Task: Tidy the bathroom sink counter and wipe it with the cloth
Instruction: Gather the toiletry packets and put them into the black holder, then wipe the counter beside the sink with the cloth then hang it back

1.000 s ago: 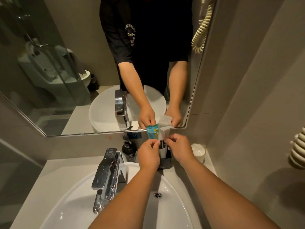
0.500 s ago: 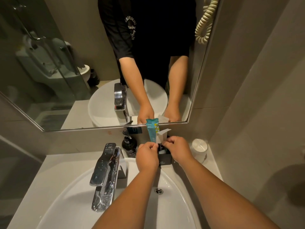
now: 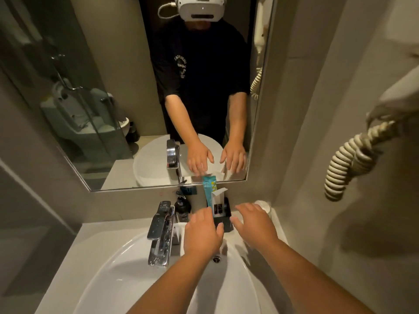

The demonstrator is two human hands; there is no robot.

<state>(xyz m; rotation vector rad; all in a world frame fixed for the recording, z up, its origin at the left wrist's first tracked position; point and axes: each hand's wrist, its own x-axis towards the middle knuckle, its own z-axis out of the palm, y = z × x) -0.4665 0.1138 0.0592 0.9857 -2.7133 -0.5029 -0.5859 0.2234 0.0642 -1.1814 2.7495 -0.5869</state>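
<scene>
Mirror [image 3: 113, 87]: wall-mounted above the counter, reflecting the person and both hands.
Sink basin [image 3: 108, 275]: white, oval, drain [image 3: 216, 258] at centre.
Counter [image 3: 74, 252]: pale, surrounding the basin; no cloth identifiable.
Chrome faucet [image 3: 159, 232]: at the basin's rear left.
Left hand [image 3: 201, 232], right hand [image 3: 255, 223]: fingers spread, holding nothing, flanking a black holder [image 3: 226, 223].
Black holder: at the rear edge, containing an upright teal tube [image 3: 208, 191] and a white carton [image 3: 218, 201].
Dark pump bottle [image 3: 182, 208]: just left of the holder.
</scene>
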